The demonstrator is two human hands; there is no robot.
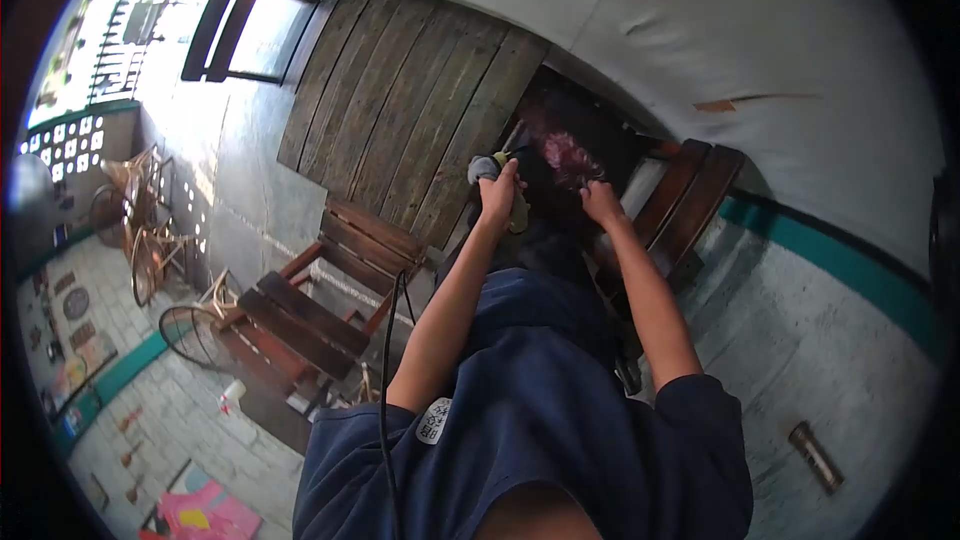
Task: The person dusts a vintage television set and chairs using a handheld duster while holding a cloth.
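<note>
My left hand (497,192) is closed around a bunched grey and olive-yellow cloth (484,169), near the right edge of the slatted wooden table (400,100). Part of the cloth hangs below the fingers. In my right hand (600,202) is the lower end of a reddish, fluffy duster (568,156). Its bushy head is smeared by motion and tilts up and left over a dark area beside the table. The fingers hide whatever handle it has.
A wooden slatted chair (310,315) stands to the left, and a dark wooden seat (685,195) is close on the right. Bicycles (150,250) are by the far left wall. A pale wall (740,40) runs behind the table. A dark cord (388,390) hangs along my left side.
</note>
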